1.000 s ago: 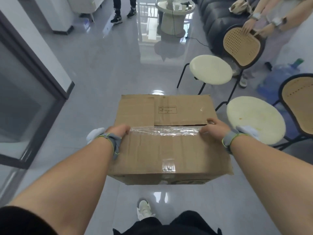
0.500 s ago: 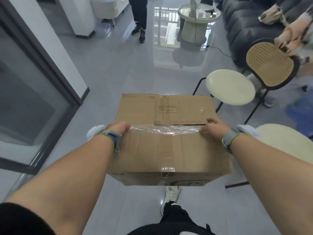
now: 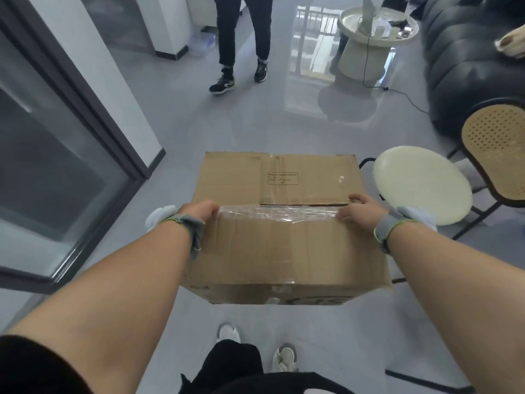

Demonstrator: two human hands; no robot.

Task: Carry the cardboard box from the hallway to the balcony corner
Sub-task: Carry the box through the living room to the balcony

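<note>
A brown cardboard box (image 3: 278,245), taped shut with clear tape across its top, hangs in the air in front of me above the grey floor. My left hand (image 3: 199,211) grips its left side, thumb over the top edge. My right hand (image 3: 360,210) grips the right side the same way. The fingers of both hands are hidden down the sides of the box. Each wrist wears a grey strap with a white pad.
A person (image 3: 241,38) in dark trousers stands ahead on the glossy floor. A cream stool (image 3: 423,184) and a cane-backed chair (image 3: 495,150) sit close on the right. Further off are a round white table (image 3: 366,46) and a black sofa (image 3: 466,64). A dark-framed glass door (image 3: 56,172) lines the left.
I have walked forward with the box still held. The stool and chair have slid to the right and nearer, and the standing person and round table are closer.
</note>
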